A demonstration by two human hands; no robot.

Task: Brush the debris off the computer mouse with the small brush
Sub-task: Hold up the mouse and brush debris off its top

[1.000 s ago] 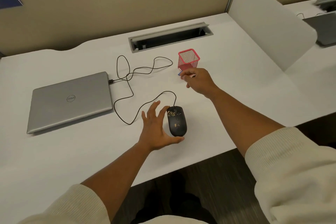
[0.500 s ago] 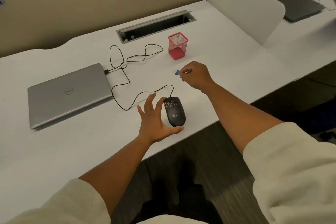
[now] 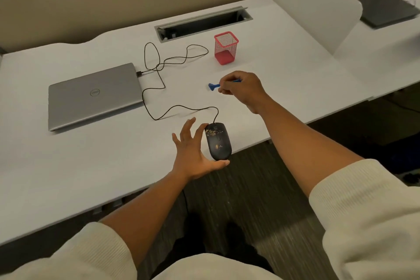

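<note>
A black wired computer mouse [image 3: 218,141] lies near the front edge of the white desk [image 3: 284,70], with pale yellow crumbs scattered on its front half. My left hand [image 3: 193,154] steadies it: the thumb sits against its rear end and a fingertip touches its left side, the other fingers spread. My right hand [image 3: 242,87] hovers above the desk behind the mouse and pinches a small blue brush [image 3: 213,86], whose head points left. The brush is well clear of the mouse.
A red mesh pen cup [image 3: 226,48] stands behind my right hand. A closed silver laptop [image 3: 94,95] lies at the left, with the mouse cable [image 3: 159,70] looped between them. A cable slot [image 3: 204,23] runs along the back. A white divider [image 3: 318,4] bounds the right.
My right hand has drawn the blue brush away from the red cup and toward me, and more of the brush shows. My left hand stays at the mouse.
</note>
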